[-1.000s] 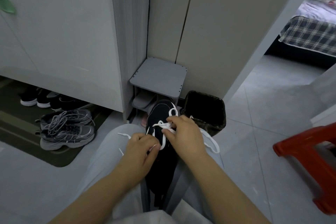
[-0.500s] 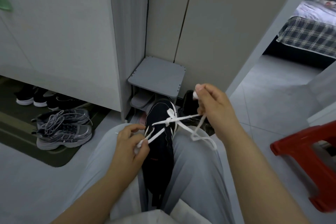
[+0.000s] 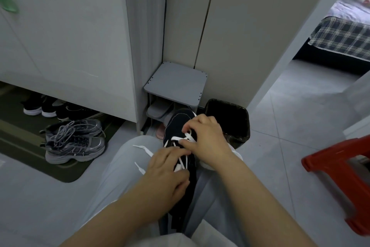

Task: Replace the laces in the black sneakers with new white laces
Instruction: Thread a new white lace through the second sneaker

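1. Grey tiled floor (image 3: 280, 126) lies around a seated person; the black sneaker (image 3: 178, 124) sits wedged between their knees, toe pointing away, likely to steady it.
2. Right hand (image 3: 208, 138) pinches the white lace (image 3: 180, 138) at a crossing.
3. Left hand (image 3: 168, 166) curls its fingers round strands lower down, probably keeping tension.

Matt black cloth sneaker (image 3: 181, 124), flat white woven lace (image 3: 185, 138), glossy red plastic stool (image 3: 338, 168).
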Motion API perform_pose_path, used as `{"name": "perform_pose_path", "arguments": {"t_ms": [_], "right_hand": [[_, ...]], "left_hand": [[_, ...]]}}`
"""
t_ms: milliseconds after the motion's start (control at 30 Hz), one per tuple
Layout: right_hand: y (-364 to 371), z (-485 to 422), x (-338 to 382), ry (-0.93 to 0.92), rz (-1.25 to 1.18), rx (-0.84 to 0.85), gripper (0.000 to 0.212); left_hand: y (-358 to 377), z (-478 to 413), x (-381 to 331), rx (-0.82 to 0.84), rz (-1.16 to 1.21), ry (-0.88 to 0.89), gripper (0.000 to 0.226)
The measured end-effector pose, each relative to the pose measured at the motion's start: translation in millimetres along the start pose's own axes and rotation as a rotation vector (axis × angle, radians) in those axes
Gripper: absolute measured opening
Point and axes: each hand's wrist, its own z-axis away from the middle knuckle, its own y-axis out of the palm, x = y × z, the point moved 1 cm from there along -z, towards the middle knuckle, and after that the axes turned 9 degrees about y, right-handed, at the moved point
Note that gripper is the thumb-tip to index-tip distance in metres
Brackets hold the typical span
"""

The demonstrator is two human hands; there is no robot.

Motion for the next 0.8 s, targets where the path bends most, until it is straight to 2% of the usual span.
{"name": "perform_pose_path", "arguments": {"t_ms": [67, 167, 300, 367, 433, 567, 700, 767, 800], "right_hand": [[3, -6, 7, -0.056, 0.191, -0.017, 0.029], [-1, -12, 21, -0.152, 0.321, -0.026, 0.030], [-11, -13, 37, -0.263, 0.440, 0.025, 0.014], [-15, -12, 36, -0.210, 0.411, 0.086, 0.008], [-16, -11, 30, -0.166, 0.377, 0.103, 0.005], [-7, -8, 15, -0.070, 0.307, 0.166, 0.027], [0, -10, 13, -0.013, 0.312, 0.165, 0.011], [-6, -12, 12, 0.033, 0.162, 0.205, 0.006], [-12, -12, 10, 0.096, -0.010, 0.240, 0.011]], "left_hand": [[-18, -2, 0, 0.004, 0.038, 0.000, 0.016], [-43, -9, 1, -0.014, 0.088, 0.001, 0.020], [-37, -19, -8, 0.090, 0.304, -0.031, 0.025], [-23, -16, -9, 0.087, 0.262, -0.048, 0.036], [-14, -14, -9, 0.082, 0.216, -0.038, 0.034], [-15, -19, -13, 0.068, 0.185, 0.004, 0.031], [-24, -24, -10, 0.043, 0.236, -0.006, 0.040], [-25, -22, -5, -0.008, 0.301, -0.081, 0.040], [-26, -20, -2, -0.056, 0.358, -0.163, 0.041]]}}
